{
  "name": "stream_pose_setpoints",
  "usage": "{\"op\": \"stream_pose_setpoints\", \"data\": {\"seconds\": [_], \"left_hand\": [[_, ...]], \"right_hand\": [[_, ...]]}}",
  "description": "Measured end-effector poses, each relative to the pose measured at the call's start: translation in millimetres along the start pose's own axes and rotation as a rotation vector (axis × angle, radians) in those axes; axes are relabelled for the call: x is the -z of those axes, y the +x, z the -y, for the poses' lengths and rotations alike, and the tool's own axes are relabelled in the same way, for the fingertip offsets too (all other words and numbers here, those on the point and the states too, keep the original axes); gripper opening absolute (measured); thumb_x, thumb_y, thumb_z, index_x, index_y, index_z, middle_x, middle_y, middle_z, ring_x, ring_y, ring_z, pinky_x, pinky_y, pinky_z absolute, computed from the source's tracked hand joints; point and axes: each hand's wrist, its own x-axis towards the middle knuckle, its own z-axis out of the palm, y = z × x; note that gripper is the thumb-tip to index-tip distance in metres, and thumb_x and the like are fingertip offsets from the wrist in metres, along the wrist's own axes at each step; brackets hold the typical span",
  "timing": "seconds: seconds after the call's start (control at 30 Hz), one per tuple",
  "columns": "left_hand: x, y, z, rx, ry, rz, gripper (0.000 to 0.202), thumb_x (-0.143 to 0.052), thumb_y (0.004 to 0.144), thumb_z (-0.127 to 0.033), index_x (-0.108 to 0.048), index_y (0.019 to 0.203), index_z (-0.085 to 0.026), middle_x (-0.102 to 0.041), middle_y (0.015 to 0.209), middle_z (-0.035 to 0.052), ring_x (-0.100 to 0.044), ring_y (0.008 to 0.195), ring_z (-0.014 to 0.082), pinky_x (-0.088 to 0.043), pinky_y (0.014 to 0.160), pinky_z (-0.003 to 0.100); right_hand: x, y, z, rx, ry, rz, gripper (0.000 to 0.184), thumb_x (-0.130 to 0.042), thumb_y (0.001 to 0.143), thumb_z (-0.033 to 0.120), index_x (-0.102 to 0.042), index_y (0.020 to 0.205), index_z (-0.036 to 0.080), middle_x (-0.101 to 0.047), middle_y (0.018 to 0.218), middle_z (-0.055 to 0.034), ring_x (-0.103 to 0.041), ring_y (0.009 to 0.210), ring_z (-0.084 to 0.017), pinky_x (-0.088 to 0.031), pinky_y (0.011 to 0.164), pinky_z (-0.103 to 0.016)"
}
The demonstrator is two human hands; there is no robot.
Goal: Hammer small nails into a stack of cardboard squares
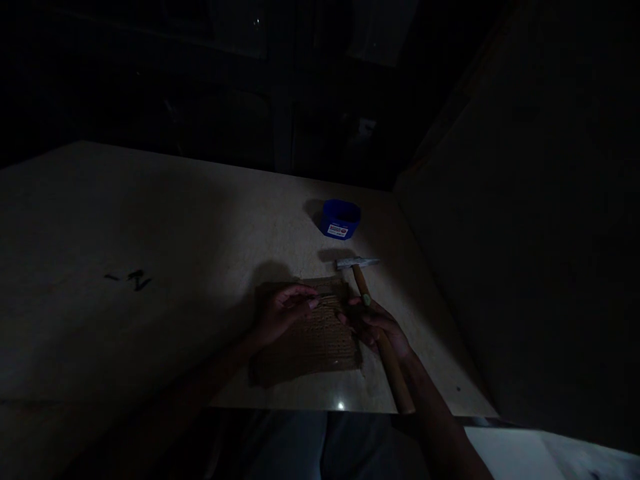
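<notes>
Holding hammer (391, 365) loosely mid-handle, right hand (395, 333) could let it slip onto brown pad (325, 340); left hand (285, 312) over pad, too dim to tell if gripping.

lighting: dim | tabletop (215, 213): pale | right: dark upright surface (540, 227) | beyond: near-black

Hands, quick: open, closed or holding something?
Left hand: half-curled; too dark to tell if it holds anything.
Right hand: holding the hammer.
</notes>
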Motion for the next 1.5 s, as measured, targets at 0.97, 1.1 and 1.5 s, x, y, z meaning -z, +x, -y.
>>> {"op": "stream_pose_setpoints", "data": {"seconds": [0.97, 1.1, 1.5], "left_hand": [[-3.9, 2.1, 1.5, -0.063, 0.008, -0.024, 0.028, -0.083, 0.069, -0.037, -0.076, 0.089, -0.018, -0.077, 0.097, 0.0075, -0.070, 0.092, 0.0218, -0.054, 0.082, 0.032], [-0.5, 6.5, 1.2, -0.027, -0.027, 0.057, 0.035, -0.081, 0.073, -0.042, -0.075, 0.096, -0.017, -0.077, 0.093, 0.0077, -0.070, 0.083, 0.0197, -0.054, 0.076, 0.031], [0.7, 11.8, 6.0, -0.105, 0.190, 0.137, 0.018, -0.077, 0.076, -0.033, -0.079, 0.090, -0.022, -0.079, 0.093, 0.0044, -0.071, 0.088, 0.0217, -0.053, 0.084, 0.034]], "right_hand": [[-14.9, -4.5, 4.7, 0.033, -0.086, -0.041, 0.034, -0.075, 0.075, 0.022, -0.071, 0.108, 0.018, -0.053, 0.044, 0.0102, -0.050, 0.039, -0.010, -0.057, 0.084, -0.033], [-15.3, -3.6, 3.4, 0.056, -0.082, -0.022, 0.035, -0.075, 0.075, 0.023, -0.071, 0.109, 0.018, -0.052, 0.043, 0.0112, -0.051, 0.041, -0.010, -0.056, 0.091, -0.034], [-15.5, -6.3, 5.1, 0.053, -0.124, 0.002, 0.036, -0.074, 0.076, 0.023, -0.070, 0.111, 0.018, -0.053, 0.044, 0.0110, -0.057, 0.045, -0.012, -0.051, 0.098, -0.037]]}}
